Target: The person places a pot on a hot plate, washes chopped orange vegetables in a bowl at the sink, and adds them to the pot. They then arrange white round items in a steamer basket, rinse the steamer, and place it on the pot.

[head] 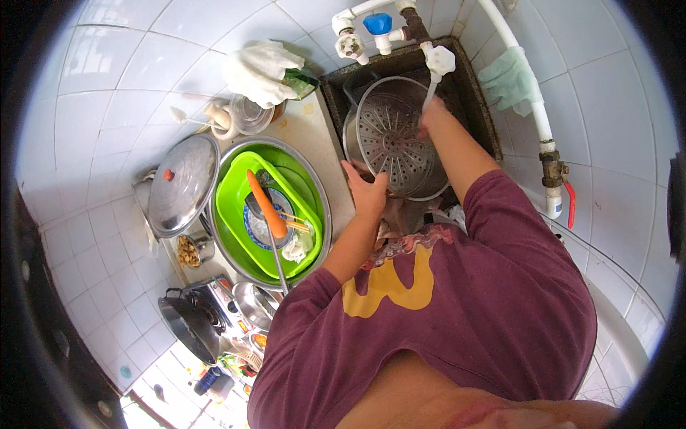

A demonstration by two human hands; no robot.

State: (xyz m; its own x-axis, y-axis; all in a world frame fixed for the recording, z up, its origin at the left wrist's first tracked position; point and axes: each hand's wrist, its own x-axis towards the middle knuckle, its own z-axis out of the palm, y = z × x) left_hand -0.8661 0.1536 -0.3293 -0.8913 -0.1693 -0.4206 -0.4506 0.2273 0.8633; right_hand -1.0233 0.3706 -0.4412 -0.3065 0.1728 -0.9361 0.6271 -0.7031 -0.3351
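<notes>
A round metal steamer pot (351, 134) with a perforated bottom (394, 142) stands tilted in the dark stone sink (485, 118). My left hand (367, 187) grips its near left rim, fingers on the outer side and thumb at the edge. Water runs from the tap with a white knob (440, 61) onto or beside my right hand (433, 115), which is at the pot's right side. The fingers of that hand are blurred and partly hidden, so whether they hold anything cannot be told.
Left of the sink, a large metal basin (217, 246) holds a green plastic tub (228, 198) with a carrot (266, 206), a bowl and chopsticks. A metal lid (182, 187) leans beyond it. White pipes and valves (378, 27) hang above the sink; a rubber glove (506, 80) drapes over the right pipe.
</notes>
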